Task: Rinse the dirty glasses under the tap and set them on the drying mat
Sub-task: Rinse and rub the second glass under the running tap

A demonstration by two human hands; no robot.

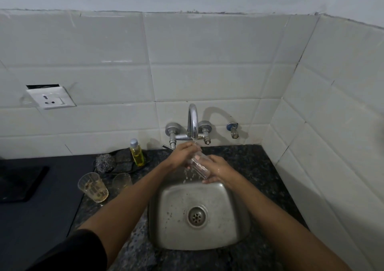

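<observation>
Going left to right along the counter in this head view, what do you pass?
Dirty glass → second glass → yellow liquid bottle → left hand → right hand, both holding the glass under the tap.

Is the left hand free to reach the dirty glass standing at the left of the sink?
Probably not yet. The left hand is busy on the glass being rinsed under the tap. The path to the dirty glass on the counter looks open otherwise.

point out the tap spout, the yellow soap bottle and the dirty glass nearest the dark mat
tap spout [193,119]: head view, on its chrome arch
yellow soap bottle [137,156]: head view, on its yellow body
dirty glass [94,187]: head view, on its side wall
</observation>
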